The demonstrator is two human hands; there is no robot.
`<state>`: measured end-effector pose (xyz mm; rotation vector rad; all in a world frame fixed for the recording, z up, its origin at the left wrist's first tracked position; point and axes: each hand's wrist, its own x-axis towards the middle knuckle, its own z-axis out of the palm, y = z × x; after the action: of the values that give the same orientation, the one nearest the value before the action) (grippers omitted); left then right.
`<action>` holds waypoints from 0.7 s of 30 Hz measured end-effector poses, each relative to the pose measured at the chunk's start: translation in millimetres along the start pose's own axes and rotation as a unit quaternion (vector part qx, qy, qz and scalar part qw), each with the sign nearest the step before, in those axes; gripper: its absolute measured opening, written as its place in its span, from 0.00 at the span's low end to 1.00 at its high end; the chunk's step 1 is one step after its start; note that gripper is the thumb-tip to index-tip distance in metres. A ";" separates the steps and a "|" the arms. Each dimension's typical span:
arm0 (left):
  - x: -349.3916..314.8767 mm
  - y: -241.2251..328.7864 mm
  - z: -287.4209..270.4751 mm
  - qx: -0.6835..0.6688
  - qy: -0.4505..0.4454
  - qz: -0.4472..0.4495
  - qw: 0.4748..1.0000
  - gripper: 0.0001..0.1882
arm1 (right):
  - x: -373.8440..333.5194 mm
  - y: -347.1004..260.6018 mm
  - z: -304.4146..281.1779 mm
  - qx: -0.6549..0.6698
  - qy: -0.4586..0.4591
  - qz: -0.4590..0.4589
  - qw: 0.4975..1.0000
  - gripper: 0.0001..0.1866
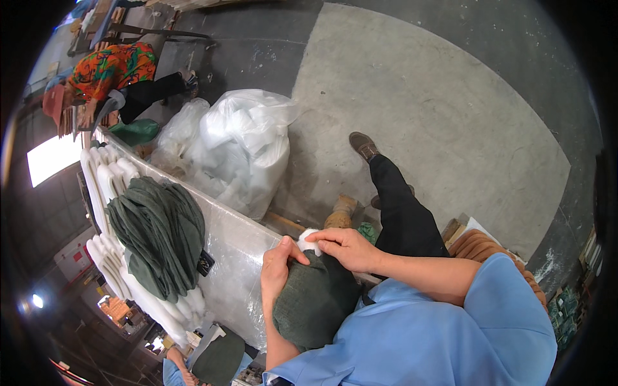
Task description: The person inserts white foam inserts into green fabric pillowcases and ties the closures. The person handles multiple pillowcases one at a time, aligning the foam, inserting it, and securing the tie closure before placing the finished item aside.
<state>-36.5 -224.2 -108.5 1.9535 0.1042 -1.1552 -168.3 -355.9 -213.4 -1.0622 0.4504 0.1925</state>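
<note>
A dark green fabric piece (315,299), rounded and full, rests against my front beside the table edge. White padding (308,240) pokes out of its far end. My left hand (277,267) is closed on the green fabric's rim, thumb close to the padding. With fingers pinched, my right hand (347,248) grips the white padding from the other side. What lies inside the green fabric is hidden.
A plastic-covered table (235,241) bears white padded pieces (106,174) under a heap of green fabric (158,235), with a small black object (205,263). Beyond stands a clear bag (248,145) of white material. Two co-workers (116,71) (177,367) are nearby.
</note>
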 end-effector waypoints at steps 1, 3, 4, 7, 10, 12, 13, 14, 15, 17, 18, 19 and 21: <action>1.0 -1.3 -1.0 0.000 0.001 0.002 1.000 0.34 | -1.7 -4.1 -0.8 0.001 0.017 0.010 1.000 0.14; 2.5 -5.5 0.2 -0.021 -0.005 0.002 1.000 0.33 | -3.4 -19.3 -6.1 -0.024 0.026 -0.003 0.999 0.12; 2.8 -6.9 0.9 -0.031 -0.008 0.002 0.999 0.33 | -4.2 -25.2 -10.9 -0.049 0.018 -0.027 0.998 0.10; 0.9 0.0 3.2 -0.039 -0.010 -0.007 0.999 0.33 | -4.4 -28.0 -12.6 -0.097 -0.011 -0.052 0.994 0.08; 1.8 -7.6 2.0 -0.062 -0.010 -0.001 0.998 0.32 | -1.7 -30.4 -12.3 -0.101 -0.032 -0.041 0.994 0.08; 1.0 -4.3 2.0 -0.053 -0.009 0.000 0.999 0.32 | -0.2 -30.2 -12.1 -0.098 -0.046 -0.025 0.994 0.08; 1.0 -3.1 1.9 -0.047 -0.008 0.000 0.999 0.32 | 2.4 -30.3 -13.8 -0.098 -0.056 -0.016 0.993 0.08; 1.2 -3.2 1.5 -0.048 -0.008 0.002 0.999 0.32 | 5.0 -30.5 -14.9 -0.099 -0.066 -0.008 0.993 0.08; 1.2 -3.6 1.7 -0.048 -0.009 0.005 0.999 0.32 | 6.6 -31.4 -16.0 -0.098 -0.077 -0.001 0.992 0.08; 1.3 -4.3 1.6 -0.048 -0.011 0.008 0.999 0.32 | 8.6 -33.5 -18.6 -0.095 -0.098 0.012 0.991 0.08; 1.4 -4.6 1.5 -0.047 -0.012 0.009 0.999 0.32 | 9.6 -32.9 -19.0 -0.091 -0.107 0.014 0.990 0.07; 1.5 -4.9 1.4 -0.047 -0.013 0.010 0.999 0.32 | 10.7 -31.7 -19.1 -0.086 -0.115 0.016 0.989 0.07; 1.3 -6.8 0.7 -0.048 -0.015 0.020 0.999 0.32 | 12.6 -29.8 -19.4 -0.067 -0.129 0.029 0.989 0.07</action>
<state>-39.4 -220.7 -113.9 1.8457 0.1019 -1.1338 -151.3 -387.9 -203.2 -1.1382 0.2366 0.4112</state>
